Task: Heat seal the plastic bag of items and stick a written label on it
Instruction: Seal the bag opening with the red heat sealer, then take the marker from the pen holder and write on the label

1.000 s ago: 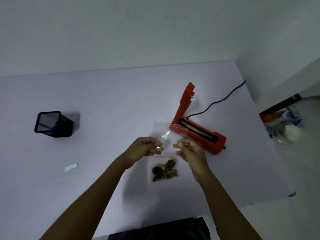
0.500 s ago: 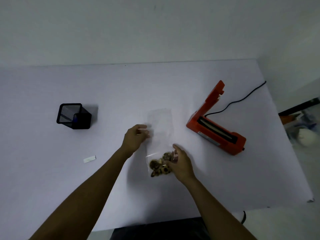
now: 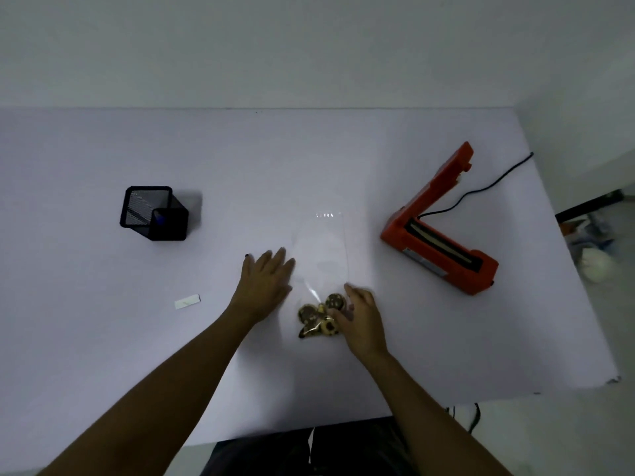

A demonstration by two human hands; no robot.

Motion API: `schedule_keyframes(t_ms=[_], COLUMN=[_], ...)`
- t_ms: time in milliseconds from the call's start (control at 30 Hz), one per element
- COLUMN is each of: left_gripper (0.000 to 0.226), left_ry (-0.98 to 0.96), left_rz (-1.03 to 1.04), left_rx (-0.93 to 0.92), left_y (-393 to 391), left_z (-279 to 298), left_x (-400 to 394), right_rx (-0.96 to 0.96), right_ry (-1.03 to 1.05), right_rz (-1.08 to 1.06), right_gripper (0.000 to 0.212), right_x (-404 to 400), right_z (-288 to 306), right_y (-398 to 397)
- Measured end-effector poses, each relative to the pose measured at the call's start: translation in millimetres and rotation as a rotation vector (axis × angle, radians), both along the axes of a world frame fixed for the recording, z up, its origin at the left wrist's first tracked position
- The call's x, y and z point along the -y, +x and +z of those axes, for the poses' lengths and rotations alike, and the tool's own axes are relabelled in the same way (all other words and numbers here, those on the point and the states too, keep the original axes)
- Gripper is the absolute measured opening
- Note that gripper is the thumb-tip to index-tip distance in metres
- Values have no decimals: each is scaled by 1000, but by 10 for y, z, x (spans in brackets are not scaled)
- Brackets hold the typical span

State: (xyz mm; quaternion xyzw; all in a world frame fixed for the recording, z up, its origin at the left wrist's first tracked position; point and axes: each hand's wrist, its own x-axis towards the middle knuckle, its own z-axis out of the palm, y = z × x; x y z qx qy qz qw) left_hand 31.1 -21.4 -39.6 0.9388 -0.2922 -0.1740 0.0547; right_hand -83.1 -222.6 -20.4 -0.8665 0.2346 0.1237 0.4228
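Left hand (image 3: 266,281) lies spread flat beside the bag (image 3: 323,269); right hand (image 3: 360,317) touches it with relaxed fingers; no readable writing.

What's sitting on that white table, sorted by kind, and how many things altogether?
Orange heat sealer, lid raised: 1
Clear plastic bag holding small round items: 1
Black mesh pen holder: 1
White label strip: 1
Total: 4
The left hand lies flat beside the bag; the right hand touches its filled end.

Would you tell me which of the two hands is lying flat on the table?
The left hand, fingers spread flat beside the plastic bag; the right hand instead touches the items inside.
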Motion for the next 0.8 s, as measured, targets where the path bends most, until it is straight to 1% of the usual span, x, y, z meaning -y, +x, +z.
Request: schedule_keyframes(t_ms=[67,167,267,333,400,467,533,633,733,800], left_gripper=[57,58,63,70,72,65,61,55,52,53], left_ry=[22,25,3,13,-8,-61,-83,-119,-181,-191], left_rz=[-40,-23,29,59,122,214,314,449,618,652], left_rx=[25,43,84,106,131,174,188,219,234,236], left_y=[7,21,10,-2,-41,-75,-128,-146,-156,-119], left_z=[29,103,228,324,432,579,712,851,939,981], left_x=[-52,-111,-252,-403,-610,-810,-1038,-1390,-1706,-1876], right_rx=[-13,-32,-34,-22,71,163,225,293,311,384], right_ry=[-35,-56,-17,27,7,-80,-115,-84,31,45], right_rz=[20,20,-12,-89,-135,-135,-115,-11,31,96], right_gripper=[63,61,65,71,66,53,42,36,33,30], right_x=[-5,-6,-21,-53,-96,-130,-206,-376,-704,-1004], right_z=[-3,-13,-24,-8,57,135,219,309,484,604], right_y=[2,26,47,47,34,39,70,248,508,721])
